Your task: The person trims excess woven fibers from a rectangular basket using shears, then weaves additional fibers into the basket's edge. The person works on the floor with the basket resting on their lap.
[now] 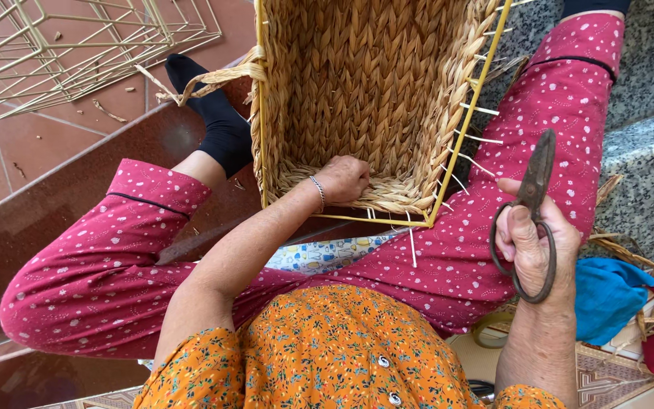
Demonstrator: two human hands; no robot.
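Head view: the right hand (537, 254) grips dark metal scissors (531, 208) with blades shut and pointing up, just right of the woven basket (365, 91), so a slip could nick the pink-trousered leg (546, 113) under it or cut a wrong strand. The left hand (342, 179) is curled, fingers pressing the weave inside the basket's near wall; if that hold loosens, the basket may tip off the lap. The basket is straw-coloured braid on a yellow wire frame (467, 121), lying between the knees with loose ends poking out its right side.

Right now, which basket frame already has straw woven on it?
The woven basket between the person's legs, where the left hand rests inside. The wire frames on the red floor are bare metal. The right hand holds scissors.
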